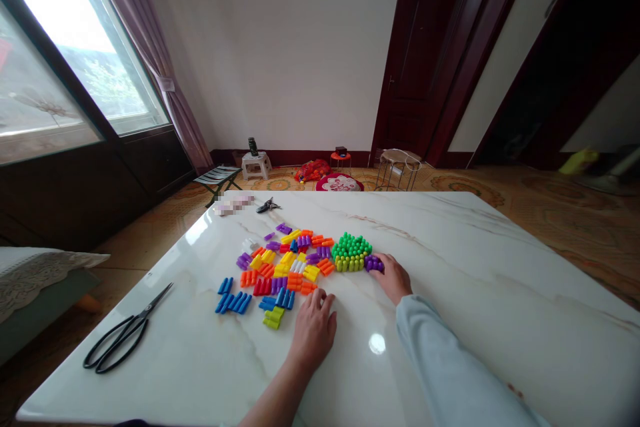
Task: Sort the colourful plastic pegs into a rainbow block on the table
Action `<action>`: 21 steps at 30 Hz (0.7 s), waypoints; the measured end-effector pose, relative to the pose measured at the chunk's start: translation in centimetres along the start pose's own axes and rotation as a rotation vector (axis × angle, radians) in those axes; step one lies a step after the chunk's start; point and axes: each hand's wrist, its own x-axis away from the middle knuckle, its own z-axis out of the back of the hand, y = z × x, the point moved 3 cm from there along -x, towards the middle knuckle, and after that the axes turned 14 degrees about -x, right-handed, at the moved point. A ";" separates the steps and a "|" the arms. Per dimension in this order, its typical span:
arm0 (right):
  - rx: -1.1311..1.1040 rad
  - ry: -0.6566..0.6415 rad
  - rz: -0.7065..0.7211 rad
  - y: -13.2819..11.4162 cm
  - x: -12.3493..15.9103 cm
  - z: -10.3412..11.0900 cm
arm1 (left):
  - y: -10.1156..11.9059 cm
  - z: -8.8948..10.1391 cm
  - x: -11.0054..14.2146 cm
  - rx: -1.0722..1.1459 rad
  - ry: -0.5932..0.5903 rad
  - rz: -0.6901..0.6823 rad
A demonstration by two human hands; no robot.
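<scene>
My right hand [393,277] has its fingers closed around a small group of purple capsule-shaped plastic pieces [374,263]. These stand upright on the marble-patterned table, against the right end of a row of yellow-green pieces [350,262]. Behind that row, green pieces [352,244] stand packed together. My left hand [316,325] rests on the table, fingers loosely bent and a little apart, holding nothing I can see. Its fingertips are close to some orange pieces [309,288]. Lying in small joined groups to the left are blue pieces [234,303], yellow pieces [284,263] and several other colours.
Black-handled scissors [129,335] lie on the table [490,320] at the left. At its far left are small pliers or clippers [269,205] and a blurred-out item [235,204]. Beyond the far edge stand a white stool [256,165] and a round stool [399,161].
</scene>
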 end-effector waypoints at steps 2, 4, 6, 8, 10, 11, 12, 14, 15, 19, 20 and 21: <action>-0.007 0.010 -0.016 0.1 -0.1 -0.2 | 0.0 0.1 0.0 0.002 0.000 0.003; -0.024 0.033 -0.029 0.3 -0.2 -0.4 | 0.0 0.1 -0.1 0.007 -0.001 0.000; -0.051 0.065 -0.029 0.5 -0.3 -0.7 | 0.0 0.1 -0.1 0.014 -0.002 -0.002; -0.072 0.098 -0.029 0.6 -0.1 -1.0 | 0.0 0.0 0.0 0.021 -0.004 -0.002; -0.099 0.164 -0.034 0.6 0.6 -1.1 | 0.0 0.0 0.0 0.026 -0.009 0.001; -0.114 0.218 -0.037 0.5 1.2 -1.2 | 0.0 0.1 0.0 0.027 -0.011 0.002; -0.127 0.281 -0.039 0.3 2.0 -1.2 | 0.0 0.2 0.0 0.028 -0.011 0.003; -0.145 0.361 -0.024 -0.5 3.9 -1.3 | 0.0 0.4 0.0 0.024 -0.008 0.005; -0.144 0.342 -0.001 -1.1 4.9 -1.6 | 0.0 0.5 0.0 0.022 -0.005 0.006; -0.083 -0.014 0.167 -4.3 8.1 -3.3 | 0.1 0.6 0.1 0.035 0.007 0.015; -0.053 -0.081 0.197 -4.9 8.5 -3.6 | 0.1 0.7 0.1 0.054 0.014 0.020; -0.025 -0.120 0.217 -5.3 8.8 -3.8 | 0.0 0.7 0.1 0.085 0.023 0.027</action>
